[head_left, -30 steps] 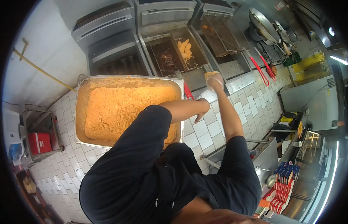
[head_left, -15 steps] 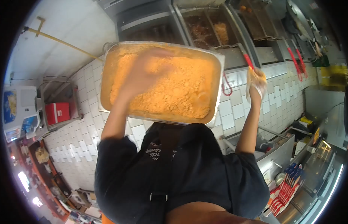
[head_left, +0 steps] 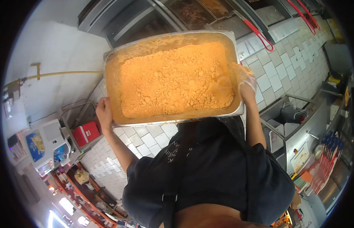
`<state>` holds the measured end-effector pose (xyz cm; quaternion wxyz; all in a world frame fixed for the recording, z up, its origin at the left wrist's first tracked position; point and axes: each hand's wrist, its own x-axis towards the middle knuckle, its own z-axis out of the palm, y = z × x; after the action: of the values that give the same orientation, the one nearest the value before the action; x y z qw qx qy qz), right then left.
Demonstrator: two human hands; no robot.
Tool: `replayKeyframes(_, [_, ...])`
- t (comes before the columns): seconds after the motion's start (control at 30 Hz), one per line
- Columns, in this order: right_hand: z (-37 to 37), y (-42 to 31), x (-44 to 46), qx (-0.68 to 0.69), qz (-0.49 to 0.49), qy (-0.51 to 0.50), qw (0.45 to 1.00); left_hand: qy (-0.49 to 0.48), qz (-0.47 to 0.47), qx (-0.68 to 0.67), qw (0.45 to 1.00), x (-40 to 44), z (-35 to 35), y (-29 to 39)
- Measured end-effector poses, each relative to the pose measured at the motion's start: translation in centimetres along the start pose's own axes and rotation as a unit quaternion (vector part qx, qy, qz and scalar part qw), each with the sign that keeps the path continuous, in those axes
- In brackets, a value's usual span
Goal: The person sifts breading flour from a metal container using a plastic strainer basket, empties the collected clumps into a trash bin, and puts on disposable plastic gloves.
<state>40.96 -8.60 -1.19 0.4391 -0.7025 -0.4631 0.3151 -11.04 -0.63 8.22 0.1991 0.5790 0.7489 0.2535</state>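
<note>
A large metal tray [head_left: 173, 123] holds lumpy orange breading [head_left: 173, 79]. At its left side, my left hand [head_left: 104, 110] has its fingers curled against the rim. My right hand [head_left: 246, 81], in a clear plastic glove coated with orange crumbs, grips the tray's right side. Parts of the fingers on both hands are hidden by the tray wall.
Fryers [head_left: 190, 13] with dark oil stand beyond the tray. A red-handled basket handle [head_left: 258, 35] juts out at the upper right. A red box [head_left: 85, 133] sits on a shelf at the left. Metal drawers [head_left: 306, 142] are at the right.
My left hand has moved from beside the fryer, across above the breading, to the tray's left side. My right hand has come back from the fryer handles to the tray's right side.
</note>
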Motion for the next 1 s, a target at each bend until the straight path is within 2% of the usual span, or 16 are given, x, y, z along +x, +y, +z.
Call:
replayKeyframes(0.03, [0.1,0.8,0.2,-0.011,-0.016,0.028,0.999,0.006,-0.011,-0.047,0.999,0.4,-0.5,1.4])
replayKeyframes(0.1, [0.0,6.7,-0.4,-0.063,0.059,-0.024,0.996,0.025,0.035,0.007,0.999,1.7,-3.7,5.4])
replayKeyframes(0.17, [-1.9,8.3,-0.9,-0.347,-0.016,0.031,0.937,0.019,0.007,0.034,0.999,1.9,-6.0,10.7])
replayKeyframes(0.23, [-4.9,3.5,-0.7,-0.215,0.061,0.048,0.974,0.000,0.011,0.068,0.998,0.7,-7.1,16.9])
replayKeyframes(0.37, [-12.6,2.6,-2.2,-0.205,0.056,0.093,0.973,-0.100,0.054,-0.023,0.993,0.4,-9.2,23.9])
replayKeyframes(0.43, [-15.3,0.9,-3.6,-0.231,0.047,0.117,0.965,-0.129,0.019,-0.103,0.986,0.1,-8.8,21.5])
replayKeyframes(0.5, [-17.2,-1.0,-4.5,-0.252,0.040,0.143,0.956,-0.170,0.083,-0.092,0.978,0.5,-8.9,20.2])
replayKeyframes(0.63, [-20.1,-2.2,-1.4,-0.259,0.037,0.186,0.947,-0.138,0.085,-0.183,0.970,3.7,-2.6,20.7])
replayKeyframes(0.73, [-25.7,-1.7,3.4,-0.267,0.061,0.204,0.940,-0.163,0.105,-0.290,0.937,7.0,6.7,26.9])
replayKeyframes(0.77, [-27.4,-1.9,4.8,-0.279,0.062,0.208,0.935,-0.186,0.094,-0.251,0.945,7.6,9.2,28.4])
replayKeyframes(0.8, [-29.2,-1.9,6.0,-0.293,0.058,0.217,0.929,-0.168,0.162,-0.214,0.949,8.4,13.2,28.1])
replayKeyframes(0.83, [-30.8,-2.2,7.8,-0.305,0.052,0.225,0.924,-0.170,0.178,-0.282,0.927,9.3,16.4,29.5])
replayKeyframes(0.87, [-32.2,-2.5,9.3,-0.313,0.053,0.233,0.919,-0.171,0.197,-0.233,0.937,11.1,19.3,30.0])
replayKeyframes(0.9, [-33.9,-2.7,10.9,-0.320,0.056,0.238,0.916,-0.230,0.122,-0.301,0.917,11.3,20.8,34.0])
replayKeyframes(0.93, [-35.2,-2.9,13.0,-0.328,0.060,0.242,0.911,-0.232,0.128,-0.268,0.926,13.2,23.3,36.4])
replayKeyframes(1.0, [-37.7,-3.3,16.8,-0.344,0.068,0.253,0.902,-0.260,0.099,-0.341,0.898,18.0,29.8,41.5])
